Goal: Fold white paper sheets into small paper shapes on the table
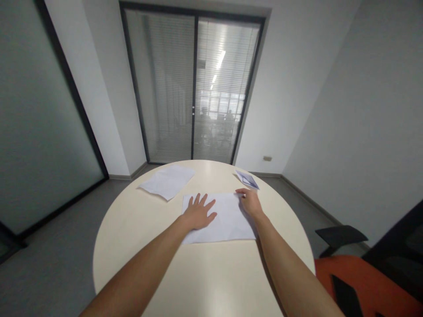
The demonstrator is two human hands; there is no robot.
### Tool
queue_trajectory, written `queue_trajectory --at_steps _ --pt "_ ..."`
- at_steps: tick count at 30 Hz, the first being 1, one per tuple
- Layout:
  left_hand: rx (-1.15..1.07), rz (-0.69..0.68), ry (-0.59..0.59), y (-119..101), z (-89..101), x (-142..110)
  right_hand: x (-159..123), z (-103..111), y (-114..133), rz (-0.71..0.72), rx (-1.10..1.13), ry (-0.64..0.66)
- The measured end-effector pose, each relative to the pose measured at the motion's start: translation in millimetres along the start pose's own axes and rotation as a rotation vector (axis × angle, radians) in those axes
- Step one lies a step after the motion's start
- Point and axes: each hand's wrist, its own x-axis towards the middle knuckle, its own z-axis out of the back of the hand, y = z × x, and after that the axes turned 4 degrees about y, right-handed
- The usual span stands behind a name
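A white sheet of paper [228, 224] lies in front of me on the round table, its long side running left to right. My left hand [200, 213] rests flat on the sheet's left part, fingers spread. At the upper right corner of the same sheet is my right hand [250, 201], with index finger and thumb closed together on the paper's edge. Its other fingers are curled and partly hidden. Just beyond the right hand lies a small folded paper piece [247, 179] with blue-grey lines or shading on it.
Another white sheet [168, 180], slightly curled at its edges, lies at the back left of the cream round table [211, 277]. An orange-seated chair [357, 277] with black armrests stands at the right. A glazed door with blinds [194, 88] is behind the table.
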Motion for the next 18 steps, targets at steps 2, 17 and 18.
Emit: queue_trajectory --at_steps 2,17,18 --pt "0.001 0.006 -0.009 -1.2 -1.4 0.3 -4.6 3.1 9.7 0.043 -0.15 0.033" --pt "0.036 0.38 -0.225 -19.8 -4.9 12.9 -35.4 -29.1 71.9 0.326 -0.225 0.467" --pt "0.04 0.395 -0.219 -19.3 -3.7 11.8 -33.6 -26.2 67.1 0.286 -0.258 0.47"
